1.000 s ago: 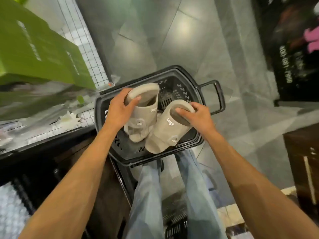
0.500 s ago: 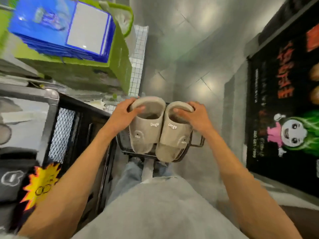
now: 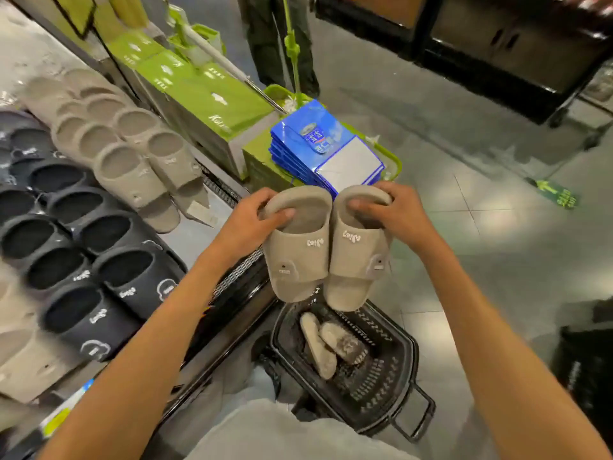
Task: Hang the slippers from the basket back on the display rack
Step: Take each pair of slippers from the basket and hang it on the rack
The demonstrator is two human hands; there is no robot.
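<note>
I hold a pair of beige slippers side by side in the air, toes down. My left hand [image 3: 252,224] grips the heel of the left slipper [image 3: 300,257]; my right hand [image 3: 394,214] grips the heel of the right slipper [image 3: 358,257]. Below them the black basket [image 3: 403,376] stands on the floor with two more beige slippers [image 3: 326,343] lying inside. The display rack [image 3: 199,194] runs along my left, hung with rows of beige slippers [image 3: 132,154] and black slippers [image 3: 83,247].
Green boxes [image 3: 205,94] and a stack of blue packs [image 3: 325,147] sit just beyond the rack. A mop handle [image 3: 229,69] leans across them. Grey tiled floor [image 3: 497,244] lies to the right, with dark shelving [image 3: 514,51] at the far right. A person's legs [image 3: 265,41] stand ahead.
Both hands have lifted the beige pair up out of the basket. My view has swung up and left, bringing the slipper rack into sight.
</note>
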